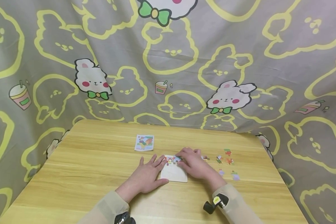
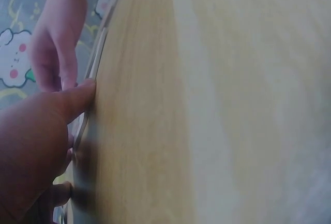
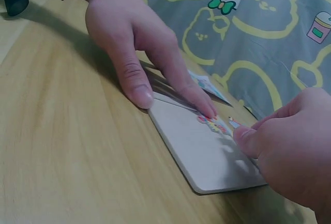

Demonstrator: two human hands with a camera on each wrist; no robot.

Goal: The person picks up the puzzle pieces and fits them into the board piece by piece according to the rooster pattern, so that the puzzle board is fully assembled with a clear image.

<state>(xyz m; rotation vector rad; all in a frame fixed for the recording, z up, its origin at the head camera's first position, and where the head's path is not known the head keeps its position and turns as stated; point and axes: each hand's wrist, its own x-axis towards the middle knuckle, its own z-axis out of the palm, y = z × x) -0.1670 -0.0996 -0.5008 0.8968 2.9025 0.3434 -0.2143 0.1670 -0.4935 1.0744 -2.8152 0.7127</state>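
Note:
A white puzzle board (image 1: 173, 173) lies on the table, with a joined bit of colourful jigsaw (image 1: 169, 160) at its far left corner. My left hand (image 1: 147, 176) rests along the board's left edge, fingers spread and fairly straight. In the right wrist view its thumb (image 3: 139, 93) touches the near corner while a fingertip reaches the jigsaw. At the far right of the board, my right hand (image 1: 194, 163) pinches a puzzle piece (image 3: 234, 122), seen in the right wrist view just beside the jigsaw. The right hand's curled fingers hide part of that piece.
Several loose puzzle pieces (image 1: 229, 161) are scattered on the wooden table (image 1: 100, 174) to the right of the board. A square picture card (image 1: 144, 142) showing a cartoon lies behind and left of it. A patterned curtain (image 1: 182, 84) hangs along the table's back edge.

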